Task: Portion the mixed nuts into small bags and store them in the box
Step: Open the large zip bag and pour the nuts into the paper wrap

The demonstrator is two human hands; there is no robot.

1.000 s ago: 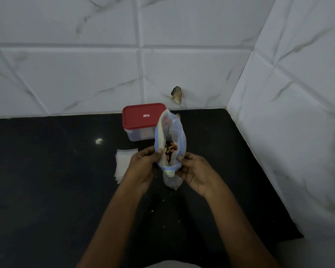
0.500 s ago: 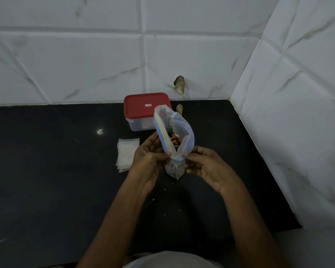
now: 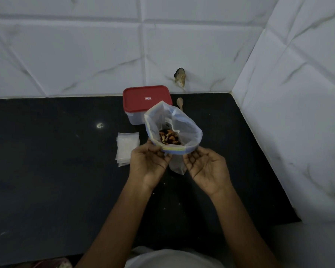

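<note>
A clear zip bag (image 3: 184, 122) with a blue and yellow seal stands open in the middle of the black counter (image 3: 46, 171), and mixed nuts (image 3: 169, 137) show inside it. My left hand (image 3: 148, 164) pinches the near left rim of the bag. My right hand (image 3: 206, 167) is palm up with relaxed fingers at the near right rim, fingertips touching the seal strip. A plastic box with a red lid (image 3: 147, 99) stands shut behind the bag. A stack of small clear bags (image 3: 127, 148) lies left of my left hand.
A small wooden spoon (image 3: 180, 103) lies right of the box near the back wall. White tiled walls close the back and the right side. A chipped spot (image 3: 180, 76) marks the back wall. Crumbs dot the counter.
The bag's mouth has been spread wide, from a narrow slit to a round opening that shows the nuts. My right hand has gone from pinching the rim to an open palm.
</note>
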